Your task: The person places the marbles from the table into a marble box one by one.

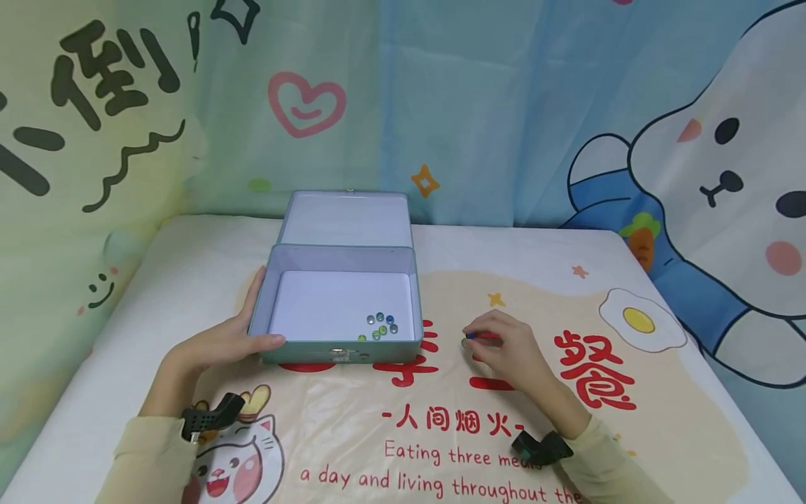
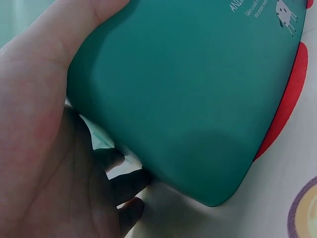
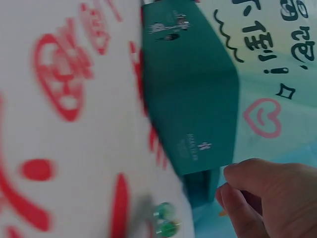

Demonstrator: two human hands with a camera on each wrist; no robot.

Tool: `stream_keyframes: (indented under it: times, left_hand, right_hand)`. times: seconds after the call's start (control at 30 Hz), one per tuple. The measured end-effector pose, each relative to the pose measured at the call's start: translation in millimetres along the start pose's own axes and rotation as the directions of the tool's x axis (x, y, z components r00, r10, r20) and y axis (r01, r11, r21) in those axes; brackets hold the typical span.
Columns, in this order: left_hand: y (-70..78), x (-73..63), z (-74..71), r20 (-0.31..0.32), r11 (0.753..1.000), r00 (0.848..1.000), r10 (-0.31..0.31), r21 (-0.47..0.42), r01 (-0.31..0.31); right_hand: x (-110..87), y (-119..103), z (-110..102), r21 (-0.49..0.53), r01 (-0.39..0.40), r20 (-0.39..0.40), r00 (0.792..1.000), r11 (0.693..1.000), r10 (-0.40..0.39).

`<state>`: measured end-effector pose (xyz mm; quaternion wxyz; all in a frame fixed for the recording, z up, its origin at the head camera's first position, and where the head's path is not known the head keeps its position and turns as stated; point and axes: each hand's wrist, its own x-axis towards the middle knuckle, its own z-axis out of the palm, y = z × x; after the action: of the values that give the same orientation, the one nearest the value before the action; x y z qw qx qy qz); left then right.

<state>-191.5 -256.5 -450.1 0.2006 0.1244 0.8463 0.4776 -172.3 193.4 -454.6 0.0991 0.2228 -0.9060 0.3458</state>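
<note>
An open green tin box (image 1: 343,352) with a pale inside stands on the table, its hinged lid (image 1: 346,218) tipped back. Several glass marbles (image 1: 380,317) lie in its front right corner. My left hand (image 1: 220,343) grips the box's left front corner, thumb at the front rim and fingers along the left side. To the right of the box, my right hand (image 1: 513,350) has thumb and index finger pinched round a small blue marble (image 1: 470,336), mostly hidden by the fingertips. Green-tinted marbles (image 3: 167,229) show near that hand in the right wrist view.
A printed cloth (image 1: 352,420) with red lettering and a cartoon cat covers the table. Behind stands a fabric backdrop (image 1: 466,126) with cartoon drawings, close behind the lid. Each wrist wears a black camera band (image 1: 541,448).
</note>
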Motion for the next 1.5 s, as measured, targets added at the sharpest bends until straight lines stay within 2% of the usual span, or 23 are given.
stream_keyframes:
  times: [0.43, 0.73, 1.03, 1.3, 1.5]
  left_hand:
    - [3.4, -1.2, -0.6, 0.000, 1.000, 1.000, 0.012, 0.002, -0.012]
    - [2.4, -1.1, -1.3, 0.001, 0.999, 0.999, 0.040, -0.003, -0.040]
    - [3.0, -2.3, -0.4, 0.002, 0.999, 0.999, 0.038, -0.025, -0.038]
    - [4.0, -1.5, 1.1, -0.003, 0.999, 0.999, 0.035, -0.018, -0.035]
    - [1.5, -1.7, 1.5, -0.014, 0.999, 0.999, 0.034, -0.016, -0.034]
  right_hand:
    - [36.5, -27.9, -13.4, 0.070, -0.039, -0.016, 0.999, 0.997, 0.040]
    - [66.5, -45.7, -12.3, 0.119, -0.036, -0.051, 0.998, 0.992, 0.042]
    - [107.6, -62.6, -14.8, 0.203, 0.021, -0.161, 0.987, 0.979, 0.013]
    - [129.9, -68.5, -0.7, 0.259, 0.016, -0.179, 0.983, 0.966, 0.032]
    - [137.0, -66.1, 11.7, 0.224, -0.002, -0.175, 0.984, 0.975, 0.042]
